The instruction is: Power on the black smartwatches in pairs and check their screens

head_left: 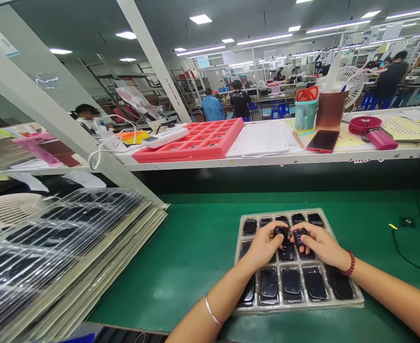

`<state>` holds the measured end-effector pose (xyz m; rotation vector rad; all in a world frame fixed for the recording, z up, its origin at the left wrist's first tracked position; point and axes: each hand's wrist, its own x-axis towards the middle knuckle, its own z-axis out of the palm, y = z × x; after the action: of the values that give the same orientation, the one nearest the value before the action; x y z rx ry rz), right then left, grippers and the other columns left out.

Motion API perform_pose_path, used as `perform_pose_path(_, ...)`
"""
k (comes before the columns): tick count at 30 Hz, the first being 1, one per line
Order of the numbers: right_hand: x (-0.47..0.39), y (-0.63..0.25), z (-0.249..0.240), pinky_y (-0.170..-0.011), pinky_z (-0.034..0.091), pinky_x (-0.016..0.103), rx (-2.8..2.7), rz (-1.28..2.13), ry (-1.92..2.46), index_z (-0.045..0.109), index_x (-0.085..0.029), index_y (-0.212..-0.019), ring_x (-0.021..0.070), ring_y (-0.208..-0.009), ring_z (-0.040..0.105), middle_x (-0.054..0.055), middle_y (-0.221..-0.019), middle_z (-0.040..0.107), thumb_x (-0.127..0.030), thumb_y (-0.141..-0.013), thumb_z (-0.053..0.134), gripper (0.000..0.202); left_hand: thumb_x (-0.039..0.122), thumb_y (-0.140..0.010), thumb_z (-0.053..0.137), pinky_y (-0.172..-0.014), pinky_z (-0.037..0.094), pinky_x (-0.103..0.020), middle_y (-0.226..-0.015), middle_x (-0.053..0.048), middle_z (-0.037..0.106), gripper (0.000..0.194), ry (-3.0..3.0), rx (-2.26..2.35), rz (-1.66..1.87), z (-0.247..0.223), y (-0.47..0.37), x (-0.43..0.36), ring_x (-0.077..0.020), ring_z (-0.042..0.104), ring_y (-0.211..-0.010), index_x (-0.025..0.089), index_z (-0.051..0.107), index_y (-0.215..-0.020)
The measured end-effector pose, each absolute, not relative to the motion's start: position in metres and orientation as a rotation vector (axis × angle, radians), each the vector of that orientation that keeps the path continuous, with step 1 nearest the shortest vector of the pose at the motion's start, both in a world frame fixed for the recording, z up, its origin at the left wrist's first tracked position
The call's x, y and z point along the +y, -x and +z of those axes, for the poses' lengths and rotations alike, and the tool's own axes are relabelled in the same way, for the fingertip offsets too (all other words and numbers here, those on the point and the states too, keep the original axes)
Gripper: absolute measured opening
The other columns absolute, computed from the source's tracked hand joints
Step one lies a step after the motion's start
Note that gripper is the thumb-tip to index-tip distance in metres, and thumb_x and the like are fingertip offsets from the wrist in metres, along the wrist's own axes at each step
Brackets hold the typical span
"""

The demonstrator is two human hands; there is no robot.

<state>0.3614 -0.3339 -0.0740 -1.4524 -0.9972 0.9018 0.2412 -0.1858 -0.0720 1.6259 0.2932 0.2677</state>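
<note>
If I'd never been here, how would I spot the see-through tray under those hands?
Find the broad green worktop. To the right of the stack of clear plastic trays lies a clear, rectangular plastic tray, its compartments holding black devices with rounded corners. Unlike those, it lies beneath the person's bare left hand and right hand.

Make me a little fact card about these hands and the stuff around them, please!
Left hand: holds a small dark device
Right hand: holds another dark device
Underneath: clear tray with more dark devices in its compartments
Table: green
Shelf: red foam tray, papers, pink fan
</note>
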Motion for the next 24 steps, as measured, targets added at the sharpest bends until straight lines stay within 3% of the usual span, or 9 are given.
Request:
perform_pose_path(13, -0.3341, -0.3620, -0.0766, -0.051, 0.046, 0.023, -1.018, 0.904, 1.452, 0.052, -0.019, -0.111, 0.0103, -0.060, 0.058, 0.004, -0.090, 0.063, -0.023, -0.085, 0.043, 0.028, 0.011, -0.074, 0.050, -0.058, 0.047, -0.024, -0.082, -0.005, 0.062, 0.030, -1.657, 0.292, 0.245, -0.0695, -0.2412, -0.1872, -0.0139, 0.057, -0.070, 0.014, 0.058, -0.103)
perform_pose_path(18, -0.3330, -0.3629, -0.0785, -0.060, 0.051, 0.027, -0.971, 0.854, 1.404, 0.047, -0.022, -0.119, 0.0140, -0.074, 0.061, 0.006, -0.105, 0.059, -0.017, -0.078, 0.049, 0.041, 0.004, -0.069, 0.053, -0.073, 0.047, -0.027, -0.096, -0.006, 0.064, 0.040, -1.636, 0.276, 0.323, -0.0712, -0.2406, -0.1859, -0.0170, 0.060, -0.088, 0.017, 0.055, -0.107)
perform_pose_path(24, -0.3340, -0.3627, -0.0819, -0.065, 0.053, 0.029, -1.018, 0.846, 1.417, 0.047, -0.023, -0.121, 0.0157, -0.080, 0.062, 0.007, -0.109, 0.059, -0.016, -0.080, 0.049, 0.042, 0.013, -0.073, 0.055, -0.065, 0.047, -0.026, -0.090, -0.007, 0.064, 0.028, -1.633, 0.326, 0.365, -0.0719, -0.2411, -0.1832, -0.0166, 0.060, -0.078, 0.015, 0.057, -0.101)
